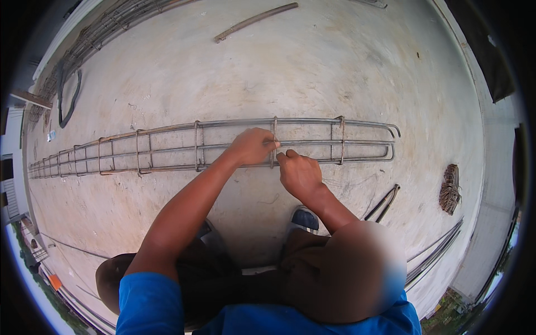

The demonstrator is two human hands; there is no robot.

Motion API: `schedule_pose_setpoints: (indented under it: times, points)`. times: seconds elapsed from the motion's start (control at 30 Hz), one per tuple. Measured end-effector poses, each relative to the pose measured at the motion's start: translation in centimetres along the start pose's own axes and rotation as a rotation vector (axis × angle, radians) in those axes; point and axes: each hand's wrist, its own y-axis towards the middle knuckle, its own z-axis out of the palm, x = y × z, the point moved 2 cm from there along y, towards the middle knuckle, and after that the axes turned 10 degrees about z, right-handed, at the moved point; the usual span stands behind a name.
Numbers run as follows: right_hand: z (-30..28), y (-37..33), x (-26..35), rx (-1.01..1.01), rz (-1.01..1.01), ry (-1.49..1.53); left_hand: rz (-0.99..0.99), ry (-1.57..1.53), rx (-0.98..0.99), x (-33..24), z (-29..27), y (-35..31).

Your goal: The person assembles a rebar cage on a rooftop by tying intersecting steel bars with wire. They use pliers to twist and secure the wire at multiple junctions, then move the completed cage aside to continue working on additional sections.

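Note:
A long, narrow steel rebar cage (363,143) lies across the concrete floor in front of me, with square stirrups set along its straight bars. My left hand (254,146) reaches over the cage, thumb and fingers pinched beside one stirrup (274,127). Just to the right of that same stirrup is my right hand (301,174), its fingers curled closed near the lower bars. The fingertips of both hands almost meet there. Whatever they pinch is too small to make out. Hooked bar ends show at the cage's right end.
A bundle of tie wire (450,190) lies at the right. Nearer is a dark V-shaped tool (384,202), with loose rods (438,251) beyond. Another pile of rebar (103,33) and a dark loop (70,100) lie far left; a brown rod (254,22) lies at the back.

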Motion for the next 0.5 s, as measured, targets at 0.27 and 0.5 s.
schedule_pose_setpoints:
  times: [0.27,0.5]
  points:
    - [-2.5,4.4,1.1,0.015,-0.149,0.092,-0.194,-0.357,-0.274,2.4,-3.9,-0.9]
    - [-3.9,9.0,0.4,0.026,0.037,0.139,-0.134,-0.247,-0.494,-0.2,-3.4,-2.7]
